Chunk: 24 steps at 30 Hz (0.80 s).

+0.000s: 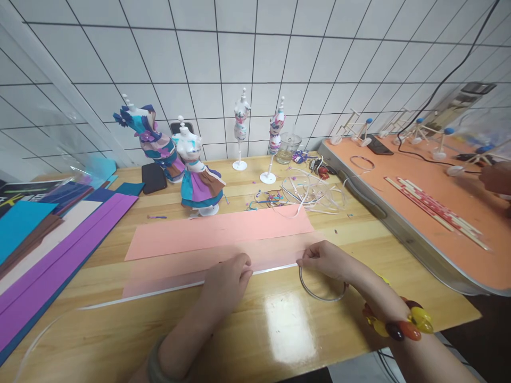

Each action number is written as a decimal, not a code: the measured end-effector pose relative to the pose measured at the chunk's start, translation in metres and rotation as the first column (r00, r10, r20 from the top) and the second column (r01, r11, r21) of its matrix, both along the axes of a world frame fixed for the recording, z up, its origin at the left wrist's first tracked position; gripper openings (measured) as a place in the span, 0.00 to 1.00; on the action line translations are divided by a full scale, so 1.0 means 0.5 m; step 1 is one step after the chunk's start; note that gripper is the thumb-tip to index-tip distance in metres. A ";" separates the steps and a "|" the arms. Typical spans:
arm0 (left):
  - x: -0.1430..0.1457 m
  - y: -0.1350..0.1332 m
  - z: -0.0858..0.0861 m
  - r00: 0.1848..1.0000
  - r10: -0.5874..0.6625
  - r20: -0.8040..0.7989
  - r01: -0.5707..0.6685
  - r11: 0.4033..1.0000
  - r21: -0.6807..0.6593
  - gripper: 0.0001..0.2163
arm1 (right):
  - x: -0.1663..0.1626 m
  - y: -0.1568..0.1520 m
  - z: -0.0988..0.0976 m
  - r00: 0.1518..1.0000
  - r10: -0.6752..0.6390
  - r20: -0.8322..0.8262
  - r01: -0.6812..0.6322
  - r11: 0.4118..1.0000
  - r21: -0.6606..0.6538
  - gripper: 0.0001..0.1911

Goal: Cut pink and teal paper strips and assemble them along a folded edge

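Note:
A pink sheet (pixel 223 234) lies across the table, with a sheer pink panel (pixel 167 266) along its near side. A thin white strip (pixel 159 293) runs along the near edge of that panel, and its loose tail trails off to the left. My left hand (pixel 228 279) rests on the strip near the middle, fingers curled and pressed together over it. At the right corner of the panel, my right hand (pixel 325 259) pinches the strip's end between thumb and fingers. A silver bangle (pixel 319 298) hangs from the right wrist, above a bead bracelet (pixel 399 323).
Coloured sheets (pixel 72 255) are stacked at the left. Behind stand dressed mini mannequins (pixel 202 186), bare ones (pixel 240 125), a glass (pixel 288 149) and tangled white cord (pixel 309 189). An orange table (pixel 431 186) adjoins on the right, with another person's hand (pixel 495 178) there.

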<state>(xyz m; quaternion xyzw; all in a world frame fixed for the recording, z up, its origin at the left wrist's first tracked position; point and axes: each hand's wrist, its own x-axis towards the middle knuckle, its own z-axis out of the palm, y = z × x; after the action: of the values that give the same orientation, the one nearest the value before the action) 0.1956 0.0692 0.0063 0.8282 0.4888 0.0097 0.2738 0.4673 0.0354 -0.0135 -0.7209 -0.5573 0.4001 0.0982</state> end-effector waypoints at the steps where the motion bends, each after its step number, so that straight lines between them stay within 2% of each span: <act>1: 0.000 0.000 0.000 1.000 -0.002 -0.001 0.002 1.000 0.001 0.06 | 0.000 0.001 0.001 1.000 0.003 0.006 -0.003 1.000 -0.001 0.12; 16: 0.001 0.001 0.009 1.000 -0.019 -0.017 0.019 1.000 -0.020 0.06 | -0.013 0.003 0.016 0.991 -0.001 0.137 0.003 1.000 -0.017 0.09; 24: 0.000 0.003 0.003 0.999 -0.019 -0.032 0.018 1.000 -0.020 0.06 | -0.017 0.003 0.019 0.990 0.008 0.142 -0.004 1.000 -0.026 0.09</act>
<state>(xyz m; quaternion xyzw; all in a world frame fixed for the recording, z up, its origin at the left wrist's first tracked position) 0.1958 0.0705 0.0076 0.8300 0.4856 -0.0109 0.2742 0.4591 0.0371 -0.0040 -0.7471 -0.5599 0.3552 0.0476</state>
